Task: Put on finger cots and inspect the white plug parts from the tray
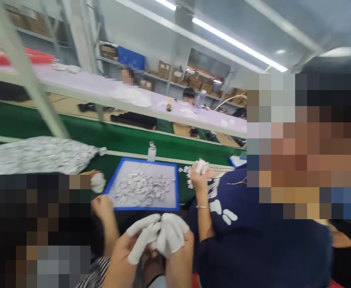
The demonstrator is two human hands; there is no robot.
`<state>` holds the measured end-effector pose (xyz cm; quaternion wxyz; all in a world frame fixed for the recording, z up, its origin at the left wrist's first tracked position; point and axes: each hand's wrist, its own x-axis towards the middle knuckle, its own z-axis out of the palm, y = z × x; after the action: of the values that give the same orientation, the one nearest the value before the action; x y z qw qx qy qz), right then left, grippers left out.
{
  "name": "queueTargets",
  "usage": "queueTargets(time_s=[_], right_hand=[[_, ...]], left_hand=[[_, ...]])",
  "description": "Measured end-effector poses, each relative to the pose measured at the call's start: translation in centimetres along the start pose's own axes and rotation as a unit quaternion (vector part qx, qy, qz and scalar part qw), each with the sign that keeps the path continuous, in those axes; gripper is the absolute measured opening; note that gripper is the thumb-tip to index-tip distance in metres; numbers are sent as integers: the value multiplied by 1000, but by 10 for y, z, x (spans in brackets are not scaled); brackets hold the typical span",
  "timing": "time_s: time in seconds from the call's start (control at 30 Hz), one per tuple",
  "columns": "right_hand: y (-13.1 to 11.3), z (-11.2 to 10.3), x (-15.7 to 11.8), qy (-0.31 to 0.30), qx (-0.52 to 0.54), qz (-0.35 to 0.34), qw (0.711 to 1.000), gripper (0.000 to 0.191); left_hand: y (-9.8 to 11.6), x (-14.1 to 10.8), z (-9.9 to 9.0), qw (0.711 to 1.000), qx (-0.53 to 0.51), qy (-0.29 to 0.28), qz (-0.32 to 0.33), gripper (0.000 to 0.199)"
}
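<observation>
Where the two wrists meet at the bottom centre of the frame, the left hand point(124, 250) and the right hand point(180, 250) are raised together, both gripping a bunched white glove point(159, 234). The fabric sits between and above the fingers: limp glove fingers droop to the lower left over the left hand, while a rounder bulge of cloth covers the right hand's fingertips. Both hands are clenched on the fabric, though blur hides exactly how each finger lies.

Just above them, in the middle of the frame, a blue-rimmed tray point(177, 188) lies on the green conveyor belt point(124, 140), holding a scatter of small white parts point(141, 188). A small white bottle point(152, 152) stands upright just behind the tray's far edge.

Right of the tray, a co-worker in a navy shirt point(253, 240) lifts a hand point(201, 174) closed around white material. At left centre another person's hand point(102, 206) is near the tray's corner, with a white lump point(98, 183) above it. A large pale heap point(40, 154) fills the left.
</observation>
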<state>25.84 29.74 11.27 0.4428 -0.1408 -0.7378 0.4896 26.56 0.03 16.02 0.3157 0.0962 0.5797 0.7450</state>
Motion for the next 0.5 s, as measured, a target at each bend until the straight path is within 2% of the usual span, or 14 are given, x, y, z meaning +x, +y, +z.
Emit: queueTargets(time_s=[0.13,0.33,0.5], right_hand=[[6,-10,9,9,62,5,998,21],[35,-28,28,61,43,-9,997,6],[37,-32,39,49,53,-24,997,46]], left_hand=[[-8,-9,1,993,-89,-28,65,45],[5,-37,-3,981,-128,-80,124,46],[6,-51,-9,964,-210,-91,136,43]])
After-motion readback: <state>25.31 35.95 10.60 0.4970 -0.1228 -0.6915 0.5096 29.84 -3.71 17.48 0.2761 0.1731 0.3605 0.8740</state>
